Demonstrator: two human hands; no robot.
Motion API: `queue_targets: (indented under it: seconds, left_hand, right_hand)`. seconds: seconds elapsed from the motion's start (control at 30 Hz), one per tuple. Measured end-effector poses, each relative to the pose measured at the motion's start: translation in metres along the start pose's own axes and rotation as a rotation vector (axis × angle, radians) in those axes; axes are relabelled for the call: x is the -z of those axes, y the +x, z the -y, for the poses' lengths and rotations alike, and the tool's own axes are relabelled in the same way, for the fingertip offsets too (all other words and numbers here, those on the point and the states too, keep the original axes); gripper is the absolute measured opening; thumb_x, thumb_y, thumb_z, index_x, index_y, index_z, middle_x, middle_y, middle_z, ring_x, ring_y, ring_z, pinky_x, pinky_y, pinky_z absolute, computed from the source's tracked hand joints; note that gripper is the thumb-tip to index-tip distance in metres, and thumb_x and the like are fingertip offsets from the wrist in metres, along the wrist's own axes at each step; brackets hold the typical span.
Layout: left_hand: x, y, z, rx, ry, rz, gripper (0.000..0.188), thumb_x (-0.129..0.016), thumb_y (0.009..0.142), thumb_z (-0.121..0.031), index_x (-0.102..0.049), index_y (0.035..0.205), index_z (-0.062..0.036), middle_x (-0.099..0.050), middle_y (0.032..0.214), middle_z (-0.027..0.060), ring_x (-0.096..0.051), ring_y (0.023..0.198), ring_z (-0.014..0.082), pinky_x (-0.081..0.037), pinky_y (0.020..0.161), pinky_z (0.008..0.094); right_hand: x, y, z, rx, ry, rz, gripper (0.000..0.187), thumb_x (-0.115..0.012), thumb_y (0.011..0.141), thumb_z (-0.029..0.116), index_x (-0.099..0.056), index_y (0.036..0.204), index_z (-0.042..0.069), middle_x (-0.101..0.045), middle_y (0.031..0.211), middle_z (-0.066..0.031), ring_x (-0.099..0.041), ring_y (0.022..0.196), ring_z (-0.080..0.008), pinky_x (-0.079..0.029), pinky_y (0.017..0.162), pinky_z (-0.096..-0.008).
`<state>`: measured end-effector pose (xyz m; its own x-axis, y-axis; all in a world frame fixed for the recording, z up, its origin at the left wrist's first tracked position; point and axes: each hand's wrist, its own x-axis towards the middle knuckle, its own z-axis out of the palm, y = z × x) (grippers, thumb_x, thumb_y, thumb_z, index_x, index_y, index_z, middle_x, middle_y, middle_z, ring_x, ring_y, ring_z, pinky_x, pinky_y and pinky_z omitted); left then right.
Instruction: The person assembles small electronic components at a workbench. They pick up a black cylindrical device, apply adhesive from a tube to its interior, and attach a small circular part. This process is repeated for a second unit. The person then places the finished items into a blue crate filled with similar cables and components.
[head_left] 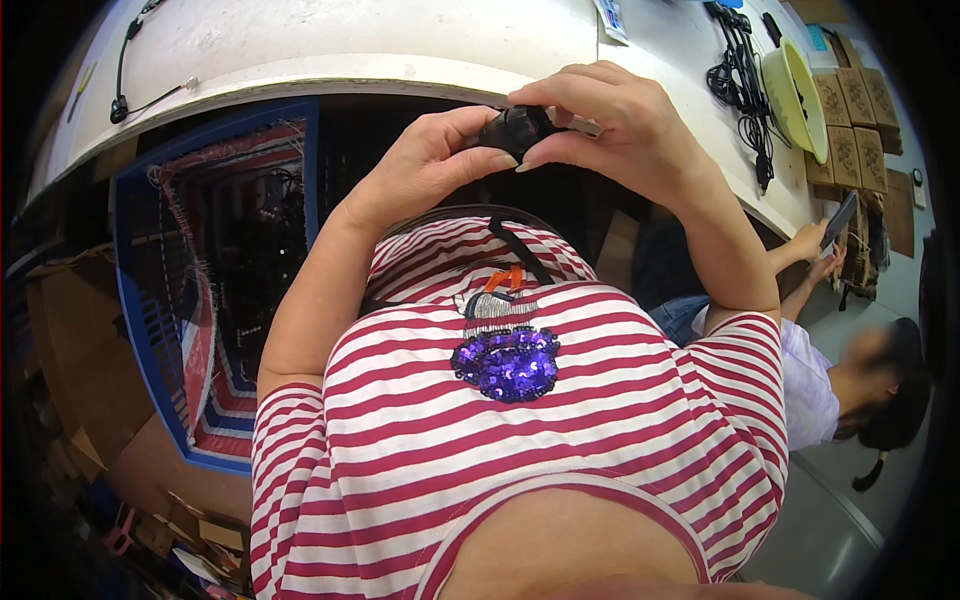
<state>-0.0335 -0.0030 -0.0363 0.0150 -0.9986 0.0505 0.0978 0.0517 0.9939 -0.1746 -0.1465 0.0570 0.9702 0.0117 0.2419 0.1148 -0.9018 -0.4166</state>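
A small black rounded part [520, 128] is held between both hands just off the front edge of the white table. My left hand [425, 160] is closed, its thumb and fingers pinching the part's left side. From the other side, my right hand [625, 125] grips it with thumb and forefinger. A short pale, metallic-looking piece [585, 126] shows within the right hand; what it is, I cannot make out.
The white table [400, 35] bears a thin black cable [120, 80] on the left and a black cable bundle [738, 85] on the right. Beside that are a pale yellow basin [798, 100] and brown boxes [845, 125]. A blue crate [135, 330] with a striped liner stands low left; a person [810, 390] sits at right.
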Motion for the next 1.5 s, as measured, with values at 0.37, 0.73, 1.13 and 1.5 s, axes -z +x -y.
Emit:
queue_targets:
  seconds: [0.37,0.73,1.13,1.5]
  left_hand:
    - [0.003,0.001,0.000,0.032,0.037,0.010,0.025,-0.058,0.083,-0.013,-0.055,0.104,0.0002,-0.055,0.083,-0.0018,-0.048,0.073,0.0042,-0.041,0.066,0.0186]
    - [0.001,0.006,0.003,0.005,0.012,0.018,0.025,-0.058,0.083,-0.015,-0.055,0.102,0.0007,-0.055,0.083,-0.0010,-0.048,0.073,0.0040,-0.041,0.066,0.0187]
    - [0.001,0.009,0.000,0.032,0.016,0.038,0.023,-0.057,0.083,-0.009,-0.055,0.104,0.0014,-0.057,0.085,-0.0004,-0.051,0.076,0.0045,-0.043,0.068,0.0194]
    - [0.002,0.002,0.005,0.036,0.053,0.004,0.026,-0.058,0.083,-0.011,-0.054,0.106,0.0016,-0.057,0.086,0.0001,-0.050,0.077,0.0060,-0.042,0.070,0.0205]
  right_hand:
    - [-0.005,-0.001,-0.006,0.034,0.074,-0.035,0.035,-0.072,0.066,0.020,-0.062,0.098,0.009,-0.062,0.085,-0.0066,-0.060,0.071,-0.0218,-0.048,0.061,-0.0306]
    - [-0.004,-0.004,-0.009,-0.066,-0.040,0.023,0.041,-0.077,0.061,0.019,-0.064,0.097,0.007,-0.059,0.076,-0.0043,-0.057,0.066,-0.0148,-0.046,0.058,-0.0242]
    - [-0.006,-0.008,-0.011,-0.089,-0.101,0.039,0.042,-0.075,0.062,0.025,-0.062,0.098,0.007,-0.059,0.071,-0.0024,-0.056,0.064,-0.0152,-0.045,0.055,-0.0249]
    - [-0.002,-0.005,-0.003,0.001,-0.047,0.058,0.038,-0.069,0.068,0.020,-0.060,0.104,0.008,-0.062,0.084,-0.0053,-0.058,0.075,-0.0216,-0.046,0.070,-0.0320]
